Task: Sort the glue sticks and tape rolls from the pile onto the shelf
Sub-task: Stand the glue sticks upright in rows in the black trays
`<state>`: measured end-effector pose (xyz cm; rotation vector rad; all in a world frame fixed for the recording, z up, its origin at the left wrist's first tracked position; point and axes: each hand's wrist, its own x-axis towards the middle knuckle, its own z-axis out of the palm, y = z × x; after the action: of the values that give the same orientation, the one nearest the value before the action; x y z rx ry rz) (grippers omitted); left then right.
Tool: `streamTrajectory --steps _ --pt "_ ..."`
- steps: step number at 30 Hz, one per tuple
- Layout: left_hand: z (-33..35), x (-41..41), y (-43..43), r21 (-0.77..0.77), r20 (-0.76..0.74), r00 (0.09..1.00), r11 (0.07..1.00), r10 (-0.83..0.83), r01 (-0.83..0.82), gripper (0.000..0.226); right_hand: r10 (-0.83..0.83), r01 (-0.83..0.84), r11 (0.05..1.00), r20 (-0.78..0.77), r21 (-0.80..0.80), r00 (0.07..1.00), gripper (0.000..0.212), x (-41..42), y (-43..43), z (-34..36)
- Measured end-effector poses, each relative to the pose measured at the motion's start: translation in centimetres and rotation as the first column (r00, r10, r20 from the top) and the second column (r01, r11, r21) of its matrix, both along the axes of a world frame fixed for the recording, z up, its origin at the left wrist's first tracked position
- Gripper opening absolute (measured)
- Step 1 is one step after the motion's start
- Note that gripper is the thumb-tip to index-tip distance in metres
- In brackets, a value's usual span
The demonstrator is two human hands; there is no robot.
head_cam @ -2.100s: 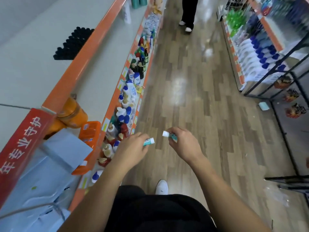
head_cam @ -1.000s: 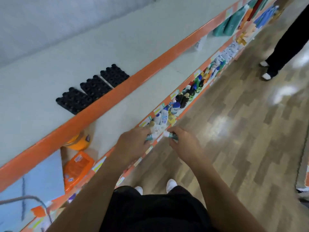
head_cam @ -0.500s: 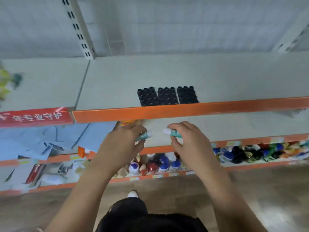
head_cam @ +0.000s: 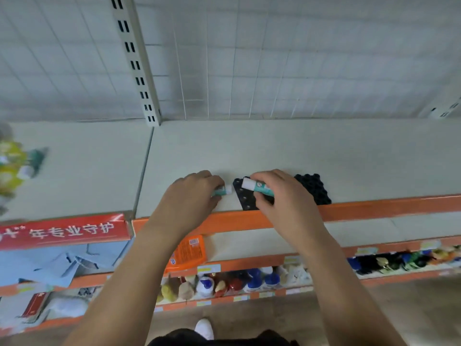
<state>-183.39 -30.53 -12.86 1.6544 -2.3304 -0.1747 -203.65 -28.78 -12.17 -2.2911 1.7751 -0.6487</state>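
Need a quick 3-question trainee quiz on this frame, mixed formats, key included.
1. True or false: the left hand holds a tape roll.
2. The black studded trays sit on: A) the top shelf; B) the floor; C) the lowest shelf.
3. Fill in: the right glue stick, pinched by the right hand, has a ___ cap.
Key: 1 false, it grips the left glue stick; 2 A; 3 white.

At frame centre, the left hand (head_cam: 189, 198) holds a glue stick (head_cam: 223, 190) just left of the studded trays (head_cam: 314, 188) on the top shelf (head_cam: 274, 151). The right hand (head_cam: 284, 198) holds a second glue stick (head_cam: 257, 187) over them. Bottles (head_cam: 252, 280) line a lower shelf (head_cam: 324, 255) beneath.
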Motion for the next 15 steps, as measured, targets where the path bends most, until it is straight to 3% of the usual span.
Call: streamTrajectory --steps 7,11,15 --pt "-0.9 0.2 -1.0 0.064 -0.153 0.984 0.993 -0.09 0.101 0.036 -0.002 0.002 1.0 -0.002 0.023 1.0 0.021 0.5 -1.4 -0.4" --pt "-0.4 -0.6 -1.5 -0.024 -0.251 0.966 0.998 -0.063 0.059 0.035 0.056 -0.056 0.998 -0.001 0.036 0.998 0.024 0.4 -2.4 -0.4" --pt "-0.2 -1.7 -2.0 -0.066 -0.284 0.957 0.997 -0.051 0.034 0.019 0.104 -0.104 0.994 0.021 0.022 0.994 0.023 0.3 -3.3 -0.5"
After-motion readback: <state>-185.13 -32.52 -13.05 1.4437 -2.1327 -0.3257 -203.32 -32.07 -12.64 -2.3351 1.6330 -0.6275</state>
